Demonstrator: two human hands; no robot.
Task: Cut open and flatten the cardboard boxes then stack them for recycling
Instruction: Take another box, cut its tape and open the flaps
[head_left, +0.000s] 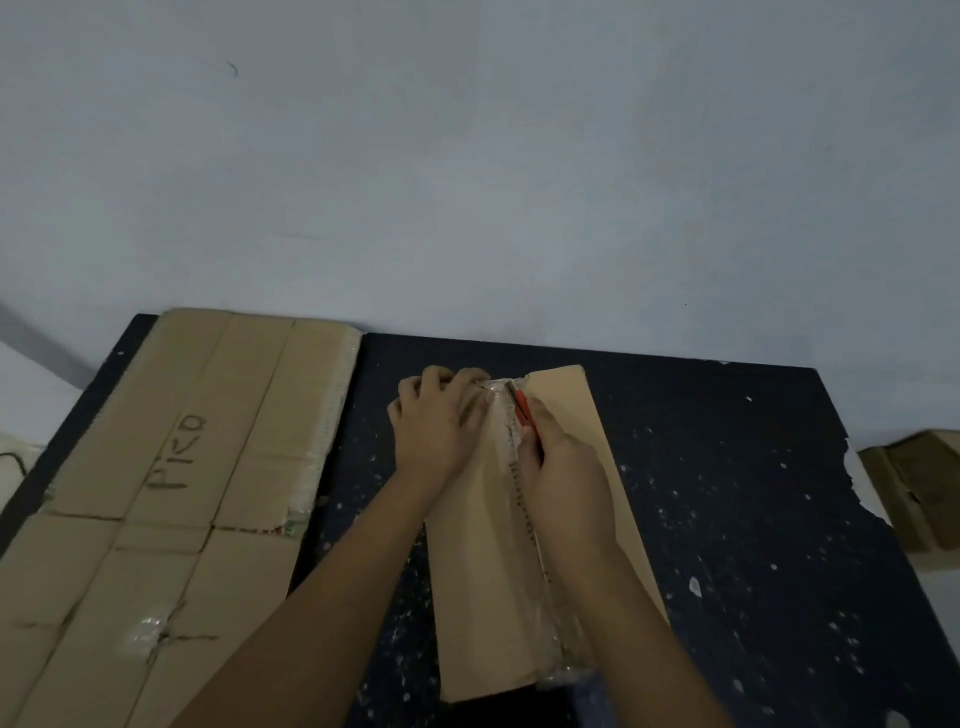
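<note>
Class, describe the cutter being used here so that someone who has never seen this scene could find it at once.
Start at the dark speckled table, then find the long cardboard box lying at its middle under both hands. Along the box's taped top seam, the right hand grips a slim cutter; its red-orange body is the only bright colour among brown cardboard.

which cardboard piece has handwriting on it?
The flattened cardboard lying at the table's left edge: dark marker letters run along its middle panel. The box under both hands and the box at far right show no handwriting.
</note>
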